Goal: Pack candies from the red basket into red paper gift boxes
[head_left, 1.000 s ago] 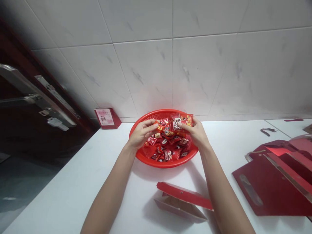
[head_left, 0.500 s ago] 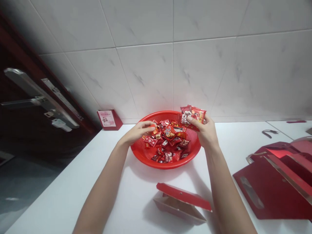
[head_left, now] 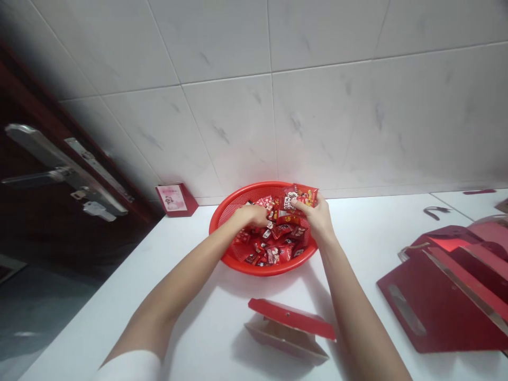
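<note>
Head view: right hand (head_left: 319, 218) grips red packets (head_left: 302, 198), thumb on top, above the right side of the red basket (head_left: 273, 271). Left hand (head_left: 254, 215) is down among the wrapped sweets (head_left: 273, 255) in the basket — fingertips hidden, can't tell if closed on one. Open red carton (head_left: 291, 316) sits on the table (head_left: 206, 328), near side of the basket, apart from it — long axis slants nearer toward its right end, right forearm (head_left: 353, 296) closest.
</note>
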The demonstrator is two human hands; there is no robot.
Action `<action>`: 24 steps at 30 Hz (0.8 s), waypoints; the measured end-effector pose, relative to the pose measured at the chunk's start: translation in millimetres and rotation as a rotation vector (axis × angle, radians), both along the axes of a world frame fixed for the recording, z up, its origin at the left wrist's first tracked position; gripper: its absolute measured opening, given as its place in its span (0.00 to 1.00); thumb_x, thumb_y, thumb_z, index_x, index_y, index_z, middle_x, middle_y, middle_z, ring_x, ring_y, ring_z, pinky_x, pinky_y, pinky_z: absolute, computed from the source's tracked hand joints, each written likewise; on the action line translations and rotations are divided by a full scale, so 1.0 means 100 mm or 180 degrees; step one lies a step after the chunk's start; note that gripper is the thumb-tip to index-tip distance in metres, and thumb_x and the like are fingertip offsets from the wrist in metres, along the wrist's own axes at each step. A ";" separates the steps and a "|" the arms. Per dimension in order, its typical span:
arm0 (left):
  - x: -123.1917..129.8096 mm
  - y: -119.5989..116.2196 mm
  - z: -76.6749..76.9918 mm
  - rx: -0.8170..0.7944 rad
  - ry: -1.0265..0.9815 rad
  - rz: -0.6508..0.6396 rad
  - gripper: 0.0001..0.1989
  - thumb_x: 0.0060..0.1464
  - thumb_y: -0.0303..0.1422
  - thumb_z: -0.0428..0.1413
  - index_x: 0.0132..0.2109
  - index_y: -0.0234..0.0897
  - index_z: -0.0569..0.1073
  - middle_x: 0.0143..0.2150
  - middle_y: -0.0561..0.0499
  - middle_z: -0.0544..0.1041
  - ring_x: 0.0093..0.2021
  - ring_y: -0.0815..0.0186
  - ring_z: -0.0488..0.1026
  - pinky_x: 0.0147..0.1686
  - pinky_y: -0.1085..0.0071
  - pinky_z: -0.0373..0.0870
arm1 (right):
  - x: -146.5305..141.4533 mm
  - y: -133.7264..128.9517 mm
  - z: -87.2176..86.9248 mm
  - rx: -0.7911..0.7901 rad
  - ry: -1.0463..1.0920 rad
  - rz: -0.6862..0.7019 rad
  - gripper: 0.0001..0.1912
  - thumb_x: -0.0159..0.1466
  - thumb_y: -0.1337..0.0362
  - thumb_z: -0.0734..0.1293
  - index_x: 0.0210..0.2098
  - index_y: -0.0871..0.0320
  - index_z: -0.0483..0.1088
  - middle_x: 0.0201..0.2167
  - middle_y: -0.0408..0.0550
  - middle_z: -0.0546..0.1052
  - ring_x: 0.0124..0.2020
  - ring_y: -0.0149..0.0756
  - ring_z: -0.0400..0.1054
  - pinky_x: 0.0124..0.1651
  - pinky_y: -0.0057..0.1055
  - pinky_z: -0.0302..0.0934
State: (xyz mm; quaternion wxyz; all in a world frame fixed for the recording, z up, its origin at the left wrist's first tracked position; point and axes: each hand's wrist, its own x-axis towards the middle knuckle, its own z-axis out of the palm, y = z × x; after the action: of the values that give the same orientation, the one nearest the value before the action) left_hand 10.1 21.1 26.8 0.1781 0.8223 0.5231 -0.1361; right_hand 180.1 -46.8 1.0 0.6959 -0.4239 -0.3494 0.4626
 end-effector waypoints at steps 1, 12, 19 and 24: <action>-0.09 0.01 0.03 -0.0111 0.0096 0.0109 0.06 0.40 0.32 0.61 0.28 0.35 0.80 0.22 0.41 0.78 0.30 0.52 0.77 0.34 0.63 0.72 | 0.00 0.00 -0.01 0.0005 -0.0001 -0.0030 0.25 0.43 0.62 0.80 0.38 0.57 0.72 0.33 0.45 0.81 0.36 0.43 0.76 0.45 0.45 0.74; 0.04 0.23 0.17 -0.0012 -0.0641 0.0136 0.21 0.47 0.34 0.56 0.49 0.37 0.79 0.43 0.43 0.82 0.40 0.55 0.78 0.38 0.68 0.71 | 0.03 0.08 -0.04 0.0058 0.0468 -0.0286 0.24 0.43 0.62 0.80 0.38 0.56 0.71 0.36 0.46 0.82 0.38 0.42 0.77 0.46 0.44 0.75; 0.23 0.29 -0.01 -0.0772 -0.0697 0.0263 0.36 0.42 0.31 0.58 0.63 0.43 0.73 0.44 0.47 0.82 0.32 0.59 0.78 0.32 0.68 0.74 | 0.06 0.14 -0.10 0.0174 0.0529 -0.0353 0.24 0.46 0.61 0.79 0.39 0.56 0.70 0.35 0.44 0.80 0.37 0.40 0.77 0.45 0.41 0.75; 0.03 0.13 0.10 -0.1752 -0.0445 -0.0077 0.26 0.36 0.29 0.59 0.46 0.47 0.85 0.31 0.53 0.82 0.26 0.64 0.74 0.25 0.74 0.70 | 0.05 0.12 -0.07 0.0159 0.0570 -0.0349 0.23 0.45 0.62 0.79 0.38 0.56 0.70 0.35 0.44 0.80 0.37 0.40 0.77 0.45 0.41 0.76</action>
State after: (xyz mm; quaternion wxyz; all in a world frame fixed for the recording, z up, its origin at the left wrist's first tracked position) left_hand 13.6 33.8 36.3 0.4287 0.7566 0.4430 -0.2180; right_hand 185.2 -35.2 -5.6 0.7589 -0.3818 -0.2736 0.4510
